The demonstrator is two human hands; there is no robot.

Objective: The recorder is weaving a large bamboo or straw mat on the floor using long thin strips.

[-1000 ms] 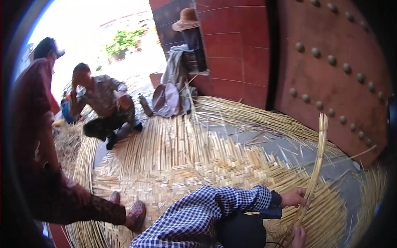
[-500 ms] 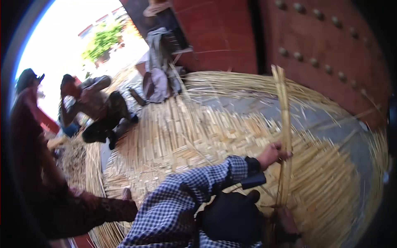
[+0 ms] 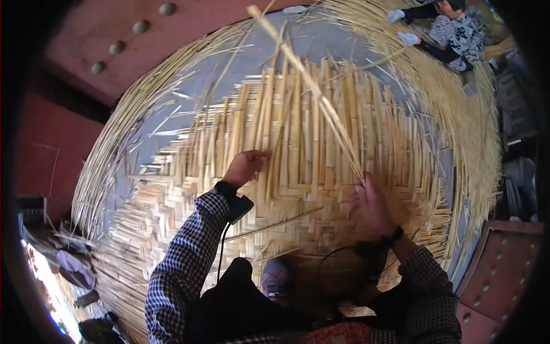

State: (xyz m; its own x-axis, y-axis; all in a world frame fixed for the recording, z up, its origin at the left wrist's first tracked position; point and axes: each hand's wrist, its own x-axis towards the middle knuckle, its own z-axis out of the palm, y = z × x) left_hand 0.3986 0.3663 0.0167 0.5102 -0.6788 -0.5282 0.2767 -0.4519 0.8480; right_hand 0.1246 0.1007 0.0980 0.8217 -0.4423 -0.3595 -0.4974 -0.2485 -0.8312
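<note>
My right hand (image 3: 371, 203) grips the lower end of a long split reed strip (image 3: 321, 103), which slants up and leftward across the view. My left hand (image 3: 245, 167), in a checked sleeve, has let its fingers hang loosely curled and apart just over the upright loose reeds of a partly woven mat (image 3: 309, 189), holding nothing visible. Herringbone weave fills the mat's nearer part, with unwoven strip ends along its far edge. My feet and dark-clothed legs are at the bottom.
Long reed bundles (image 3: 475, 143) border the mat at left and right over grey floor (image 3: 286, 34). A seated person (image 3: 458, 40) with outstretched legs is at top right. Studded red doors (image 3: 86, 46) stand at top left and lower right. Bags (image 3: 74, 266) lie lower left.
The view has swung round and downward. My left hand has released the strip and moved left of it. My right hand still holds it. The two people earlier at left are out of view.
</note>
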